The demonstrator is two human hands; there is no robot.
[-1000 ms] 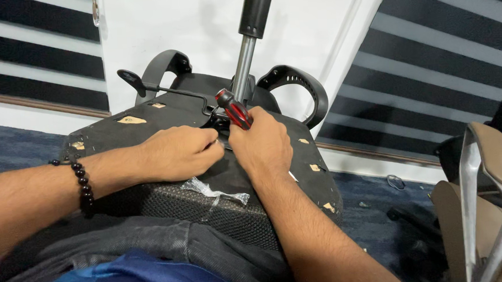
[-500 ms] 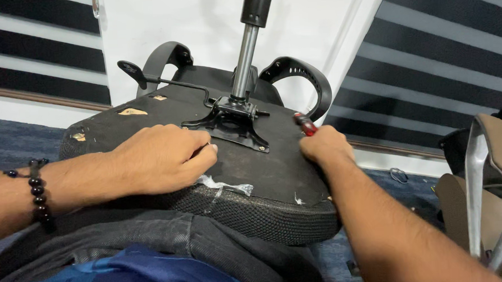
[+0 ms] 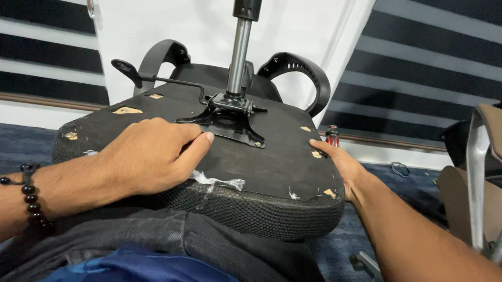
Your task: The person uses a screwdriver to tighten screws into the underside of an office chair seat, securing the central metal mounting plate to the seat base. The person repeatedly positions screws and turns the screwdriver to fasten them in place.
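An overturned black office chair seat [image 3: 146, 115] lies across my lap, its worn underside facing up. A black metal mechanism plate [image 3: 227, 116] with a chrome gas column [image 3: 239, 56] rises from its middle. My left hand [image 3: 149, 158] rests flat on the underside, fingertips touching the plate's near edge. My right hand [image 3: 338, 165] sits at the seat's right edge with its thumb on the seat and its fingers hidden beyond the rim. A red-handled tool [image 3: 332, 135] sticks up just above that hand, apparently in its grip.
Two black armrests [image 3: 302, 75] and a lever [image 3: 139, 75] stick out at the far side of the seat. A white wall panel [image 3: 159, 20] and striped blinds [image 3: 458, 50] stand behind. Another chair's chrome frame [image 3: 482, 186] is at the right, above dark blue carpet [image 3: 10, 142].
My right hand has moved with the red-handled tool from the mechanism plate to the seat's right edge and lower. My left hand stays on the underside.
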